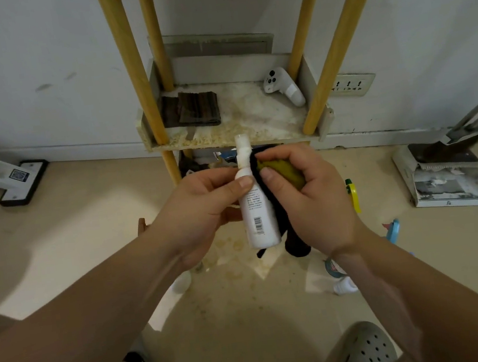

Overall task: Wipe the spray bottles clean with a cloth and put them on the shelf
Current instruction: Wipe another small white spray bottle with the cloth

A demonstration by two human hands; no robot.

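Stained shelf [253, 112] behind, left hand [202, 210] grips spray bottle [257, 205], right hand [307, 199] presses cloth [283, 172] against it

White spray bottle [258, 208], upright with cap on and barcode label facing the camera, held in front of the shelf [258, 129]. Black-edged yellow-green cloth [279, 172], bunched, touching the bottle's right side; its black tail hangs below.

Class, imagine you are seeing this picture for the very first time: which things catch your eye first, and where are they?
At centre, the left hand holds a white spray bottle upright while the right hand presses a yellow-and-black cloth against its side. Behind stands a stained shelf on wooden poles, holding a dark folded cloth on the left and a white controller on the right.
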